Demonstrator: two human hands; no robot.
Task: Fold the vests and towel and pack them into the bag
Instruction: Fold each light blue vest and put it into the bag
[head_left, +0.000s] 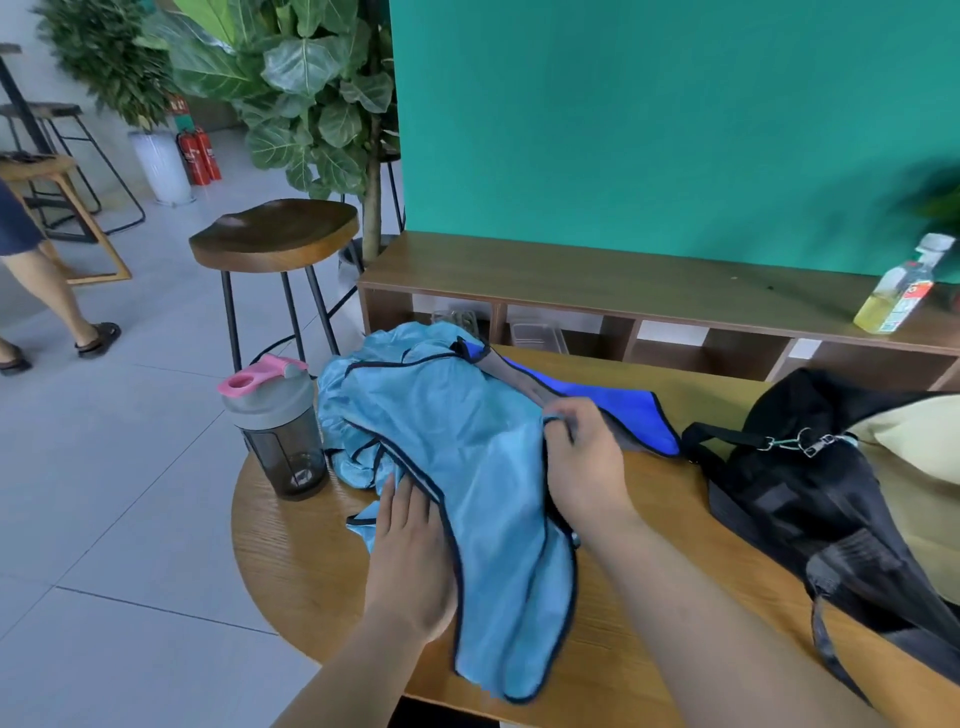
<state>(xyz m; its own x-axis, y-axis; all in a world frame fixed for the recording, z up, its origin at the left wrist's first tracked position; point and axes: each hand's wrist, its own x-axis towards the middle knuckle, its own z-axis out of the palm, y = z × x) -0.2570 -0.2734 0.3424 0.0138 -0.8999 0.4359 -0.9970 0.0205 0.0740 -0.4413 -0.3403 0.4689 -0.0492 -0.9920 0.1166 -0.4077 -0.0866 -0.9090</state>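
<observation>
Head view: two hands work on light-blue vest (467, 441) on round wood table (301, 561).

L hand (410, 561) lies flat w/ fingers straight and together, pressing on the vest's near-left part, beside its black trim. R hand (582, 462) pinches the vest's right edge btw. thumb and curled fingers, lifted a little above the table. The vest is crumpled at the far-left side, and its near end hangs over the table edge. Dark-blue vest (623, 410) lies flat behind the R hand, partly under the light one; a grey cloth (514, 379) shows btw. them, cannot tell what it is. Black bag (810, 499) sits on the table's right side, apart from both vests, w/ a pale yellow cloth (924, 436) at its right; inside or on top, cannot tell. Shaker (280, 431) w/ pink lid stands upright on the left, just beside the light-blue vest. Behind are a stool (275, 234) and a low shelf (571, 280) w/ a bottle (898, 291) on it.
</observation>
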